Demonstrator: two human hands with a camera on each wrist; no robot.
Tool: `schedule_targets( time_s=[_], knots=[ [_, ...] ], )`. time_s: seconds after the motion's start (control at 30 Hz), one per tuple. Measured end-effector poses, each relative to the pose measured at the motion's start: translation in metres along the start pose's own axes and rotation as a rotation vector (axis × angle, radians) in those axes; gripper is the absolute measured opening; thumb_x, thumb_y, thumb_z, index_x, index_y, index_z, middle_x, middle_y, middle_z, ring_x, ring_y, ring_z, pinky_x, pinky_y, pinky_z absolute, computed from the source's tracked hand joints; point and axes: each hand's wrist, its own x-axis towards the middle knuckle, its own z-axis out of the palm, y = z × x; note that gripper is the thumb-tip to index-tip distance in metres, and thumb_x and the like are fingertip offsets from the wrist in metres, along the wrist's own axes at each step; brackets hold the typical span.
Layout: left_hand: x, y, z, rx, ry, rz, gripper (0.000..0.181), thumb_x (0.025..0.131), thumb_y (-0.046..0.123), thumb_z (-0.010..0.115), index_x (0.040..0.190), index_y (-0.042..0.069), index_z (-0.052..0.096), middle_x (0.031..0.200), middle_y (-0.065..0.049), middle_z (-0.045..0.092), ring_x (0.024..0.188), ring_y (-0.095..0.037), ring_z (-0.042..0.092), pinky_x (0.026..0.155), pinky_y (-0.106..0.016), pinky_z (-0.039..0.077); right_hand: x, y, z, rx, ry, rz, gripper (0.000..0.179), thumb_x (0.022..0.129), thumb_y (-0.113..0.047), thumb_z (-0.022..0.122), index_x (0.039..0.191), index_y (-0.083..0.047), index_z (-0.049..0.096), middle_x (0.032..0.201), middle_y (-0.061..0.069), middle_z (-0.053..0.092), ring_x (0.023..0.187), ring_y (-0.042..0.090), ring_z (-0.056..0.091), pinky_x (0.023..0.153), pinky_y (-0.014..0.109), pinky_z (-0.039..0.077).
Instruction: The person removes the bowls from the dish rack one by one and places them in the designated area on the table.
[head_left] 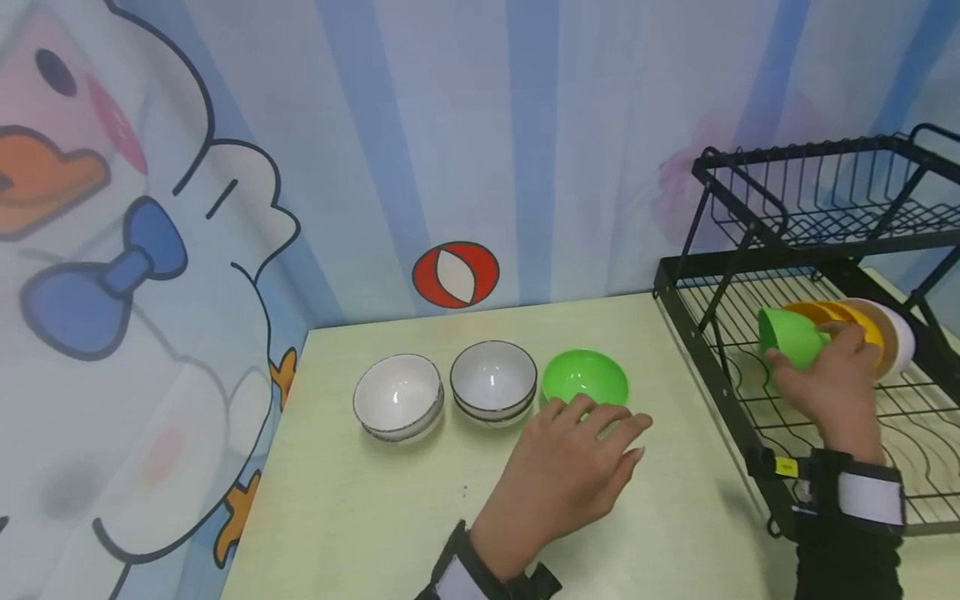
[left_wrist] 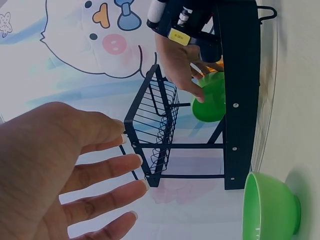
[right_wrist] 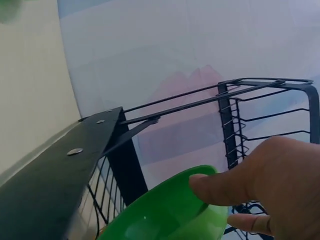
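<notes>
On the lower tier of the black dish rack, my right hand (head_left: 836,379) grips a green bowl (head_left: 791,335) tipped on its side. Behind that bowl stand orange-yellow bowls (head_left: 862,321) and a white bowl (head_left: 900,333), also on edge. In the right wrist view my thumb (right_wrist: 220,187) lies over the rim of the green bowl (right_wrist: 165,215). My left hand (head_left: 562,467) hovers over the table with fingers spread, holding nothing. Just beyond it another green bowl (head_left: 585,375) sits upright, its near edge partly hidden by my fingers in the head view.
Two stacks of white bowls with dark rims, a left stack (head_left: 399,396) and a middle stack (head_left: 493,379), stand left of the green bowl. The two-tier dish rack (head_left: 701,400) occupies the table's right side, its upper basket (head_left: 832,233) above my right hand. A patterned backdrop (head_left: 480,125) rises behind.
</notes>
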Motion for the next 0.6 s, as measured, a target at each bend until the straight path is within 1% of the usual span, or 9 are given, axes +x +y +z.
schedule_targets(
  time_s=[0.13, 0.27, 0.37, 0.43, 0.5, 0.6],
  knots=[
    [0.0, -0.002, 0.0, -0.011, -0.001, -0.01, 0.029, 0.098, 0.038, 0.056, 0.125, 0.032, 0.065, 0.115, 0.018, 0.071, 0.099, -0.008, 0.066, 0.078, -0.025, 0.053, -0.003, -0.004, -0.003, -0.011, 0.008, -0.035, 0.088, 0.098, -0.037, 0.052, 0.149, 0.013, 0.0, 0.138, 0.05, 0.016, 0.102, 0.058, 0.035, 0.082, 0.07, 0.046],
    [0.0, -0.004, -0.001, 0.002, -0.003, -0.008, 0.029, 0.098, 0.038, 0.057, 0.125, 0.031, 0.065, 0.114, 0.017, 0.071, 0.098, -0.009, 0.066, 0.077, -0.025, 0.053, -0.007, -0.008, -0.004, -0.024, 0.004, -0.067, 0.089, 0.098, -0.038, 0.052, 0.149, 0.015, 0.002, 0.136, 0.05, 0.019, 0.103, 0.058, 0.034, 0.081, 0.07, 0.046],
    [0.0, -0.008, -0.003, 0.026, -0.008, -0.018, 0.03, 0.099, 0.039, 0.056, 0.126, 0.031, 0.065, 0.114, 0.016, 0.071, 0.1, -0.009, 0.066, 0.079, -0.026, 0.053, -0.009, -0.011, -0.006, -0.03, -0.018, -0.065, 0.092, 0.099, -0.041, 0.051, 0.148, 0.016, -0.001, 0.136, 0.051, 0.019, 0.101, 0.057, 0.035, 0.079, 0.069, 0.046],
    [-0.001, -0.011, -0.004, 0.026, -0.01, -0.035, 0.03, 0.099, 0.039, 0.056, 0.126, 0.031, 0.065, 0.115, 0.016, 0.07, 0.102, -0.01, 0.065, 0.08, -0.027, 0.053, -0.01, -0.013, -0.007, -0.04, -0.032, -0.056, 0.094, 0.099, -0.043, 0.05, 0.148, 0.017, -0.003, 0.135, 0.052, 0.018, 0.1, 0.057, 0.036, 0.079, 0.069, 0.046],
    [-0.002, -0.015, -0.005, 0.018, -0.009, -0.052, 0.029, 0.099, 0.038, 0.056, 0.125, 0.031, 0.065, 0.117, 0.015, 0.07, 0.103, -0.01, 0.065, 0.081, -0.027, 0.053, -0.011, -0.015, -0.008, -0.046, -0.046, -0.051, 0.096, 0.099, -0.046, 0.049, 0.148, 0.017, -0.005, 0.135, 0.053, 0.019, 0.099, 0.057, 0.037, 0.079, 0.068, 0.047],
    [-0.003, -0.019, -0.004, 0.003, -0.003, -0.071, 0.029, 0.098, 0.037, 0.057, 0.125, 0.03, 0.066, 0.117, 0.014, 0.071, 0.104, -0.011, 0.065, 0.08, -0.028, 0.053, -0.011, -0.016, -0.009, -0.053, -0.059, -0.066, 0.098, 0.099, -0.049, 0.047, 0.148, 0.018, -0.005, 0.132, 0.054, 0.022, 0.099, 0.057, 0.04, 0.078, 0.067, 0.048]
  ],
)
